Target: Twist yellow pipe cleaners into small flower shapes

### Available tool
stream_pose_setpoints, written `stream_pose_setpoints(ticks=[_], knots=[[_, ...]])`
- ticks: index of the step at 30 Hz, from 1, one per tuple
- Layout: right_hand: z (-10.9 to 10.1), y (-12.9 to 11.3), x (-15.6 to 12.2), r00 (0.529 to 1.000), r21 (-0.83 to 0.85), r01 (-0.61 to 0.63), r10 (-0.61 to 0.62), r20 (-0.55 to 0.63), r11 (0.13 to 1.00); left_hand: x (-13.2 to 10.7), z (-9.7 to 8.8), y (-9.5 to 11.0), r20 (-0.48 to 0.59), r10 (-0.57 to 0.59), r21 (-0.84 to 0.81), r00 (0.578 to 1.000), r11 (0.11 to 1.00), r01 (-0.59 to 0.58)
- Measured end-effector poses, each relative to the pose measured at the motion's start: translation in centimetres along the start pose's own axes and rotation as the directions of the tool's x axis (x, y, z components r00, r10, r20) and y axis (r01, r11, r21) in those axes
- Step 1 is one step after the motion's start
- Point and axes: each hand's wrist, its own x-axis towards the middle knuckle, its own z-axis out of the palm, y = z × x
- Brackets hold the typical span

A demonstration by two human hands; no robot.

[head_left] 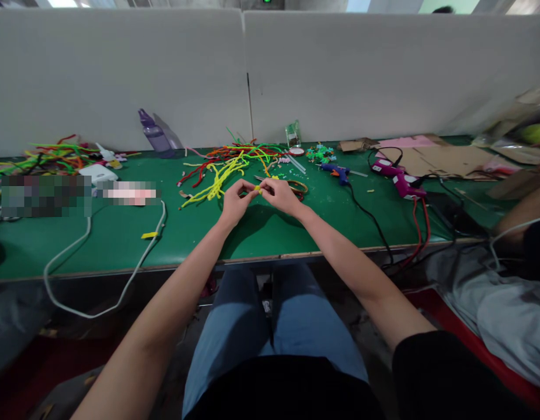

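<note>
My left hand [237, 201] and my right hand [279, 197] meet above the green table, fingertips pinched together. Between them is a small yellow piece of pipe cleaner [258, 189], mostly covered by the fingers. Both hands appear to grip it. Just behind my right hand lie scissors [301, 186] with gold-coloured handles, partly hidden by that hand. Another bit of yellow [275, 178] shows right behind its knuckles. Loose yellow pipe cleaners [217, 184] spread out behind and left of my left hand, with red and green ones [252, 151] heaped farther back.
A blue glue gun [335, 174] and two magenta tools [401, 179] with cables lie to the right. Small teal pieces [321, 153] sit at the back. A purple bottle [156, 135] leans against the partition. A white cable [121, 297] loops over the front edge at left.
</note>
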Motion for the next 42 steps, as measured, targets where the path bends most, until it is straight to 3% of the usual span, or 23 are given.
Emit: stream_pose_setpoints(ticks=[6,15,23,26,28,30,34,38,42], knots=[[-0.3,0.2,-0.1,0.997,-0.125,0.060,-0.054,0.052,0.990,0.1,-0.1,-0.4,0.002,-0.040,0.032,0.999,0.999,0.040],[-0.9,0.2,-0.3,0.980,-0.280,0.138,-0.090,0.179,0.950,-0.2,0.0,-0.3,0.118,0.040,0.204,0.992,0.977,-0.063],[-0.6,-0.1,-0.1,0.994,-0.138,0.067,-0.054,0.099,0.988,0.0,-0.2,-0.2,0.092,-0.012,0.106,0.996,0.994,0.002],[-0.4,-0.2,0.1,0.993,0.046,-0.089,0.085,0.087,0.995,-0.1,-0.1,0.0,0.110,-0.014,0.074,0.994,0.997,0.006],[-0.4,-0.3,0.3,0.957,0.249,-0.276,0.241,0.164,0.928,-0.2,0.0,0.2,0.112,0.010,0.059,0.994,0.998,-0.017],[-0.4,-0.4,0.4,0.894,0.444,-0.445,0.352,0.279,0.778,-0.4,0.0,0.5,0.114,0.052,0.073,0.992,0.995,-0.060],[-0.7,-0.3,0.5,0.799,0.621,-0.600,0.412,0.438,0.504,-0.6,-0.1,0.9,0.118,0.143,0.182,0.983,0.970,-0.163],[-0.8,0.1,0.4,0.751,0.628,-0.659,0.408,0.520,0.413,-0.6,-0.1,0.8,0.124,0.195,0.233,0.973,0.947,-0.219],[-1.0,0.2,0.5,0.707,0.607,-0.706,0.416,0.571,0.366,-0.5,0.0,0.5,0.113,0.167,0.239,0.979,0.952,-0.190]])
